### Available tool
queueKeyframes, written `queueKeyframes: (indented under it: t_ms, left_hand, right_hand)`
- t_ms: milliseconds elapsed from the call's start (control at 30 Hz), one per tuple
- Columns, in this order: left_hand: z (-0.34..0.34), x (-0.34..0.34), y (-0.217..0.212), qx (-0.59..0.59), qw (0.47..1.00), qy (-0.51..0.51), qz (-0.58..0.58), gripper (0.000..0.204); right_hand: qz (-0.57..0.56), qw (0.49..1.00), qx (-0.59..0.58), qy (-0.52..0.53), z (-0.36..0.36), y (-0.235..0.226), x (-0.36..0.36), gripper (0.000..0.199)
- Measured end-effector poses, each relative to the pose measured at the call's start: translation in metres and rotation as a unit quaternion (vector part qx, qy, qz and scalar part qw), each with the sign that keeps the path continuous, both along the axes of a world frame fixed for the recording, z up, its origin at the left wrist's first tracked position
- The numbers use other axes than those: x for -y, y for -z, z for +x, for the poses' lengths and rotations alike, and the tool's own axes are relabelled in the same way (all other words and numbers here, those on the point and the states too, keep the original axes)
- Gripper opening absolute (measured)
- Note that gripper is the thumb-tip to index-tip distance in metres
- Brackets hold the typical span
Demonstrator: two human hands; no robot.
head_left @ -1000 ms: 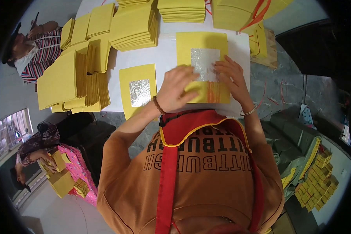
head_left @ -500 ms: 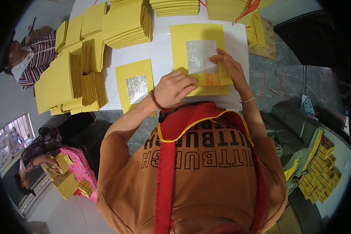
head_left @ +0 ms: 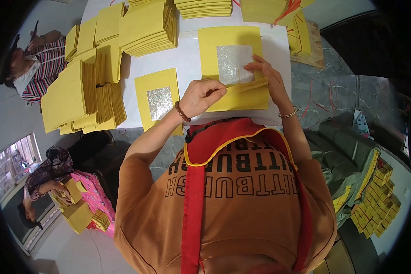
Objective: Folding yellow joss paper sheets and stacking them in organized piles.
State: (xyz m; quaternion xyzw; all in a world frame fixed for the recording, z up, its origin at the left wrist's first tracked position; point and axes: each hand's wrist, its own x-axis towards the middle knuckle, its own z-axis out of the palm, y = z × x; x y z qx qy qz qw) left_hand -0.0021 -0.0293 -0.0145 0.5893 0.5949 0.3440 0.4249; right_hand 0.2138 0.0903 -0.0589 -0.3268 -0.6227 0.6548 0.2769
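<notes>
On the white table in front of me lies a sheet of yellow joss paper point(head_left: 229, 37) with a silver foil square point(head_left: 233, 57). Its near edge is rolled up into a narrow raised fold point(head_left: 247, 86). My left hand point(head_left: 201, 97) is closed, pinching the left end of that fold. My right hand point(head_left: 271, 77) is at the sheet's right side, its fingers extended and touching the foil's right edge. Yellow paper point(head_left: 242, 101) shows on the near side of the fold. Left of my left wrist lies another yellow sheet point(head_left: 144, 84) with silver foil point(head_left: 160, 103).
Several stacks of yellow paper point(head_left: 144, 29) cover the table's left and far parts. Red strings point(head_left: 290, 10) lie over yellow paper at the far right. One person point(head_left: 45, 66) is at the left; another point(head_left: 48, 176) handles yellow paper at lower left. Yellow bundles point(head_left: 374, 208) stand at lower right.
My left hand has moved slightly up and left, its pinch lifting the near edge into a fold. The orange streaks by the foil are now covered. My right hand has barely moved.
</notes>
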Motion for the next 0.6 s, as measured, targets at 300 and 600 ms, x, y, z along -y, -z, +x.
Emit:
queueKeyframes:
  t_ms: [300,600]
  left_hand:
    - [-0.0004,-0.0025,0.0056,0.096,0.993,-0.026,-0.061,0.016]
    - [-0.0014,-0.0053,0.0067,0.095,0.991,-0.041,-0.086,0.015]
  right_hand:
    - [0.003,1.0,-0.011,0.002,0.0001,0.0024,-0.0002,0.044]
    - [0.014,1.0,0.008,0.001,0.0,-0.0009,0.0018,0.052]
